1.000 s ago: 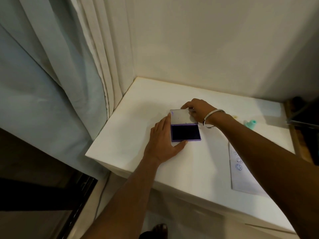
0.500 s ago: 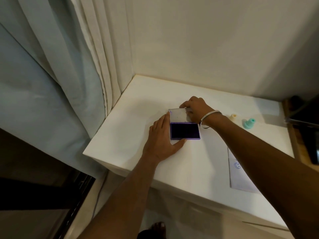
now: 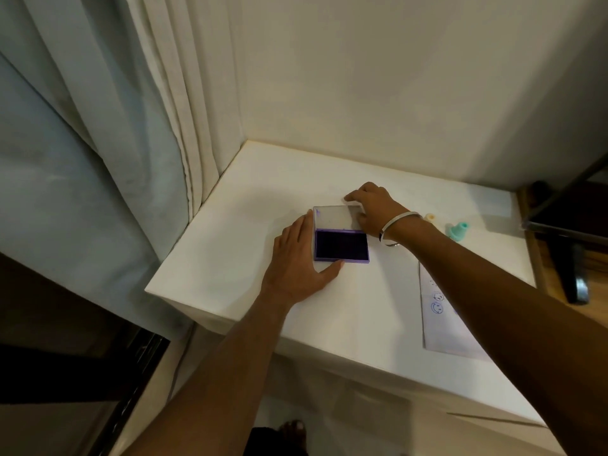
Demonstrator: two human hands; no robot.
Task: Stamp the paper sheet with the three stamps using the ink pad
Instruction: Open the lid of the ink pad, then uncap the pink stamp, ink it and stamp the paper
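A purple ink pad (image 3: 341, 245) lies open on the white table (image 3: 230, 258), its clear lid (image 3: 332, 217) folded back flat. My left hand (image 3: 297, 261) rests flat against the pad's left side, thumb at its front edge. My right hand (image 3: 371, 205), with a silver bangle on the wrist, grips the lid's far right corner. The paper sheet (image 3: 441, 320) lies at the right, partly under my right forearm, with blue smiley prints on it. A cream stamp (image 3: 429, 218) and a teal stamp (image 3: 458, 230) stand behind my right wrist. A third stamp is not visible.
Curtains (image 3: 131, 126) hang at the left beside the table's corner. A wall runs behind the table. A dark stand (image 3: 569, 258) sits on a wooden surface at the far right. The table's front edge drops off near my arms.
Both hands stay on the ink pad and its lid. The view has shifted slightly; more of the stamped prints on the paper show past my forearm than half a second ago.
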